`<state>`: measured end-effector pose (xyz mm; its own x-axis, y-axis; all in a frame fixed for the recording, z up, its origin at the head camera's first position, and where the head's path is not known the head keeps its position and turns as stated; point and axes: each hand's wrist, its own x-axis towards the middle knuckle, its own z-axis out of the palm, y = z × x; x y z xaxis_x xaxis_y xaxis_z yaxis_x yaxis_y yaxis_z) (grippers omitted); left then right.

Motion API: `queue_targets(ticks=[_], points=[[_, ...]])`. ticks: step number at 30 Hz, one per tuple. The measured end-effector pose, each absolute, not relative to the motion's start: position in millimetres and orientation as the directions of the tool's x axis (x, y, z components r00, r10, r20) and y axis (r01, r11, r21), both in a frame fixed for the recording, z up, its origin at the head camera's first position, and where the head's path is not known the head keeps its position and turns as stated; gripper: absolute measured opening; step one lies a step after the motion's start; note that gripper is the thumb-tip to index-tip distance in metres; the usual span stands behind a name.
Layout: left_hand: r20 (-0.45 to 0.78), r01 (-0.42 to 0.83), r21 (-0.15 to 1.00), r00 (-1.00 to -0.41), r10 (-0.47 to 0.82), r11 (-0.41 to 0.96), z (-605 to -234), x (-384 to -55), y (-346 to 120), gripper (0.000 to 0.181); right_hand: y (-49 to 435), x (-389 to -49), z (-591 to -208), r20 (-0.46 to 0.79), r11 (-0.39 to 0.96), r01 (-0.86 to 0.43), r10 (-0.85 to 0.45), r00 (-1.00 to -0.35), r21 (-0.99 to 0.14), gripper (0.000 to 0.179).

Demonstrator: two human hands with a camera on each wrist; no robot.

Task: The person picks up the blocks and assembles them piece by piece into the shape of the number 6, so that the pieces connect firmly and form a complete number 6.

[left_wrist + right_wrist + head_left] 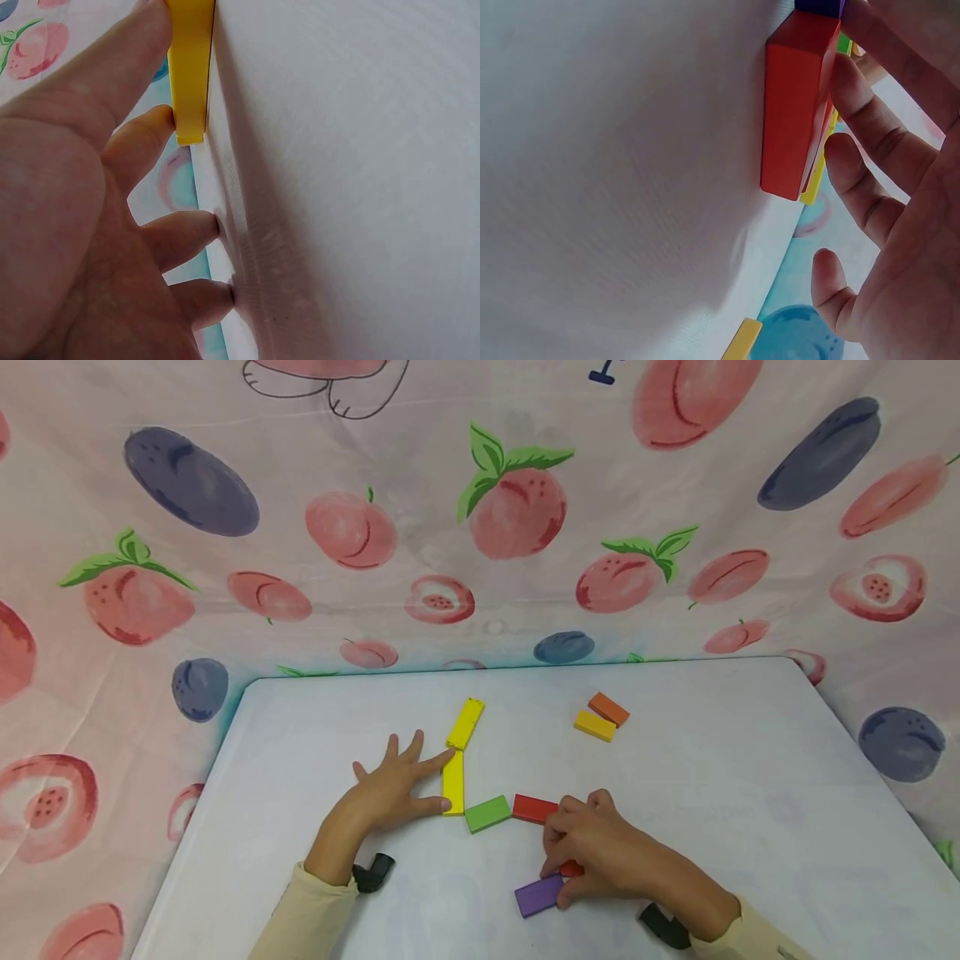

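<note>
My left hand (390, 789) lies with spread fingers beside a yellow block (453, 785); its thumb and index fingertips touch that block's near and far ends. A second yellow block (466, 723) continues at an angle beyond it. From the near end, a green block (487, 814) and a red block (534, 808) run rightward. My right hand (603, 847) pinches the right end of a purple block (537, 896) between thumb and index finger. Under that hand another red block (799, 112) adjoins the purple one, mostly hidden in the head view; a middle fingertip is against it.
At the back right of the white table (720, 760) lie an orange block (608, 709) and a yellow-orange block (595, 726), touching or nearly so. A fruit-printed cloth (495, 610) hangs behind the table's far edge. Dark straps show at both wrists.
</note>
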<state>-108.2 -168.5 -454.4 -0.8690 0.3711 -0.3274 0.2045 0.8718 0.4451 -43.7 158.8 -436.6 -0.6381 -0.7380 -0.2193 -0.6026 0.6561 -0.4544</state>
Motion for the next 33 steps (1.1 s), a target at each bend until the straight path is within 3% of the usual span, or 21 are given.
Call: queue_targets(ticks=[33], points=[[-0.338, 0.196, 0.449, -0.865, 0.369, 0.872, -451.9, -108.4, -167.6, 0.074, 160.2, -42.1, -437.6, -0.236, 0.681, -0.58, -0.715, -0.658, -0.446, 0.019]])
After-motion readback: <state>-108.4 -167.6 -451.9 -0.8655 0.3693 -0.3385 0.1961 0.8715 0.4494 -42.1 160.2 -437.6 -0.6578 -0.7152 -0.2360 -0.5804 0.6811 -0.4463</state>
